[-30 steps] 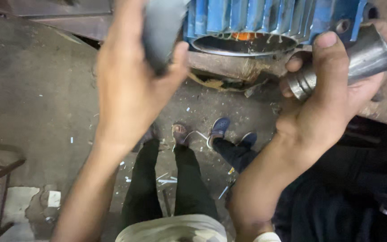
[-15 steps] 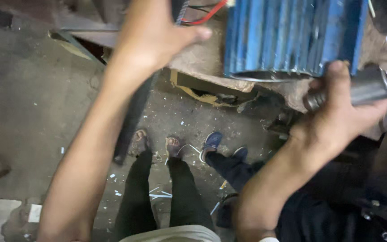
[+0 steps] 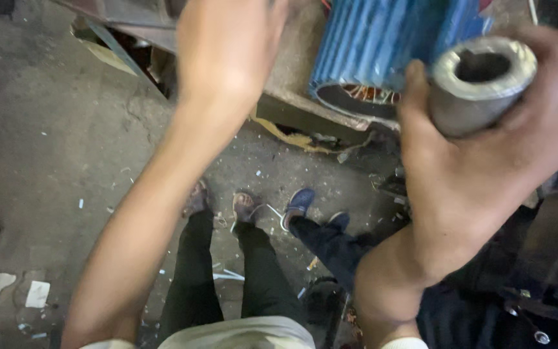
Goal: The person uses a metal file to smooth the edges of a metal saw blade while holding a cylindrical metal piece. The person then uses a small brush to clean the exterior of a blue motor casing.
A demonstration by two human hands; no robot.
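My right hand (image 3: 485, 174) grips a thick grey metal sleeve (image 3: 479, 81), its hollow end turned up toward the camera. Just behind it sits a blue ribbed motor housing (image 3: 389, 45) on a worn bench edge, with copper windings showing at its open end. My left hand (image 3: 224, 55) reaches up toward the bench left of the housing; its fingers run out of the frame at the top, so what they hold is hidden.
Below are my two legs in black trousers (image 3: 227, 278) on a dirty concrete floor (image 3: 46, 142) strewn with scraps. Another person's legs with blue shoes (image 3: 298, 203) stand close on the right. Dark machinery (image 3: 537, 291) fills the lower right.
The view has moved closer. My right hand has tilted the metal sleeve so its bore faces the camera. My left hand has lifted higher, out of the top of the frame.
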